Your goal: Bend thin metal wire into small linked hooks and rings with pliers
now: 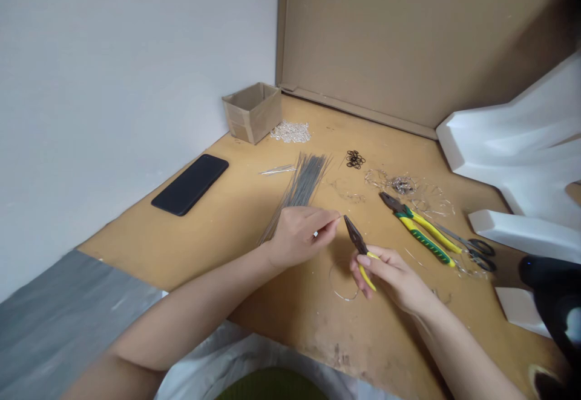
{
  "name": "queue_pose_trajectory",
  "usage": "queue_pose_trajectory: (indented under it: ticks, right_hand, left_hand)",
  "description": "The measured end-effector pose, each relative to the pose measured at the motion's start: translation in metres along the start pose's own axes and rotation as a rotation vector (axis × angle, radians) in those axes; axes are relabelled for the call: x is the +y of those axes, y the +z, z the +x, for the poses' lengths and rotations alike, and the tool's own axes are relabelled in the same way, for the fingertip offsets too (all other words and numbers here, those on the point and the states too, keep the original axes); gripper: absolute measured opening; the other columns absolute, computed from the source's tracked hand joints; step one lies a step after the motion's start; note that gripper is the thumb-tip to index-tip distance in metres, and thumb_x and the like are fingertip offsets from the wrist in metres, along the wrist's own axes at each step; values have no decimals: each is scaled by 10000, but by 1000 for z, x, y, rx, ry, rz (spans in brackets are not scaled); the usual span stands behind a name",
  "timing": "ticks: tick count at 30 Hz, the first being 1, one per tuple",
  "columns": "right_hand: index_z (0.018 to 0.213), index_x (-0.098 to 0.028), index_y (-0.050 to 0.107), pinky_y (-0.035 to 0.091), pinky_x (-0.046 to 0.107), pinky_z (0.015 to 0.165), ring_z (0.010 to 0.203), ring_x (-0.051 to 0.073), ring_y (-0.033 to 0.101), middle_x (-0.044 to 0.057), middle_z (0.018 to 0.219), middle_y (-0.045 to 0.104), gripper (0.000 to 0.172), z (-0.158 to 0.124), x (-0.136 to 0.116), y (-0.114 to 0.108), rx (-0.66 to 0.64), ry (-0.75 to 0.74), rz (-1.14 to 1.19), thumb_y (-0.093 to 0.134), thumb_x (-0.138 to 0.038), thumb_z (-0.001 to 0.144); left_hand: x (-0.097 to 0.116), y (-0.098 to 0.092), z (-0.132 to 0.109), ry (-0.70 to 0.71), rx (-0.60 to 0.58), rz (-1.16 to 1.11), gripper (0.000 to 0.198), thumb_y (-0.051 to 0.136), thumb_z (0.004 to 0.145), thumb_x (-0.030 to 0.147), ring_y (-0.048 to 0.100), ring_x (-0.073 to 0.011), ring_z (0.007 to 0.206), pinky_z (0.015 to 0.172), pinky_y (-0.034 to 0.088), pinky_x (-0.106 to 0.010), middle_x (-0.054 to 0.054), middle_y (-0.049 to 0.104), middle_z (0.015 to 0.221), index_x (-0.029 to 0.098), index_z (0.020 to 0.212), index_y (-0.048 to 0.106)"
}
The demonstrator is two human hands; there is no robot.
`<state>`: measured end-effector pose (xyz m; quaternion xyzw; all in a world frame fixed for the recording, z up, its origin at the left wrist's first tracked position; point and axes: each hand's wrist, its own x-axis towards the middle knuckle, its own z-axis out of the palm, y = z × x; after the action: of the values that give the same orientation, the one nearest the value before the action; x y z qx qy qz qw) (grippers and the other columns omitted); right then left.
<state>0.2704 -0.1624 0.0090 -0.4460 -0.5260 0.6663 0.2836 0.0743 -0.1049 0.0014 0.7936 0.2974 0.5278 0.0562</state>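
Note:
My right hand (390, 276) is closed around the yellow handles of needle-nose pliers (356, 236), whose dark jaws point up and to the left. Facing the jaw tips, my left hand (302, 233) is in a pinch, thumb against forefinger. A very short bit of thin wire (342, 216) shows between those fingertips and the pliers; the rest of it is hidden. Behind my left hand lies a bundle of straight grey wires (308, 179), its near end partly covered by the hand. A curved thin wire (345, 297) hangs or lies just below the pliers; I cannot tell which.
A small cardboard box (254, 115) stands at the back beside a pile of clear bits (293, 132). A black phone (190, 185) lies left. Rightward are black rings (354, 159), tangled wire pieces (403, 185), yellow-green pliers (422, 233), scissors (481, 255) and white foam (508, 140).

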Motion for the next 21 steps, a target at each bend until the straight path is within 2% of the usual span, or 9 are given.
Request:
queue_pose_trajectory:
  ticks: [6,9,14,16,18,21]
  right_hand:
    - [708,-136,565,356,211,435,397,72,464,-26,513,517,276,-1,-2,2,25,-4,-22,520,-381,826]
    - [682,-139,551,333,209,426,377,58,422,-39,497,482,280,-3,-2,4,35,-18,-44,526,-381,822]
    - [709,-145,558,325,218,423,393,68,421,-25,538,499,263,-2,2,1,61,-33,-25,529,-382,819]
    - [747,-153,562,353,229,461,418,75,435,-20,562,523,237,-1,3,-2,110,-63,-18,527,-375,823]
    - [793,-169,561,385,238,521,486,92,478,-12,609,560,187,-1,3,-5,200,-95,-26,555,-355,810]
    - [844,-189,554,416,253,601,597,116,526,2,704,599,177,0,2,-5,301,-119,-18,614,-337,768]
  left_hand:
    - [0,1,-1,-35,-4,-53,108,514,775,132,472,-42,441,477,365,-151,42,585,527,163,802,614]
    - [1,2,-1,-103,-62,-114,138,502,797,159,478,-44,441,483,375,-150,33,602,541,160,853,629]
    - [3,1,1,-159,-96,-155,181,480,824,198,459,-43,440,477,365,-151,25,598,550,153,890,642]
    - [3,0,2,-249,-124,-211,170,488,821,213,462,-46,462,480,365,-154,21,591,569,154,865,641]
    - [3,-1,5,-422,-222,-377,171,493,820,252,466,-52,462,469,370,-158,27,555,543,145,815,626]
    - [4,-2,8,-680,-491,-725,203,493,819,313,441,-49,405,425,365,-159,53,491,486,135,798,590]
